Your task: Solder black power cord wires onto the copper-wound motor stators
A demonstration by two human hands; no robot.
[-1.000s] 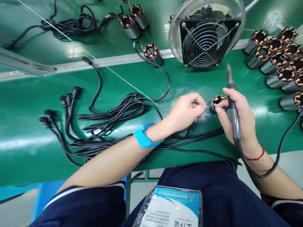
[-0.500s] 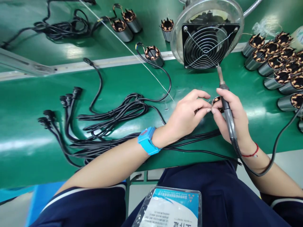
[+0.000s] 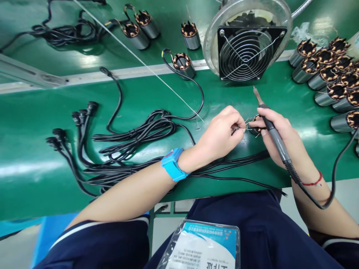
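Note:
My left hand [image 3: 223, 132], with a blue wrist strap [image 3: 173, 164], pinches thin wire ends beside a small motor stator [image 3: 255, 123] lying on the green bench. My right hand [image 3: 276, 136] holds a soldering iron [image 3: 270, 125] along its palm, the tip pointing up and away, while its fingertips touch the stator and the wires. The stator is mostly hidden by both hands. Black cables [image 3: 232, 164] run under my wrists toward it.
A caged fan [image 3: 246, 48] stands just behind my hands. Several stators [image 3: 331, 74] are piled at the right, a few more [image 3: 182, 63] at the back. Bundled black power cords with plugs [image 3: 84, 142] cover the left. A thin solder wire [image 3: 146, 65] crosses diagonally.
The soldering iron has tilted from nearly upright to leaning left, its tip lower. My left fingers closed from loosely spread to a pinch on the wires.

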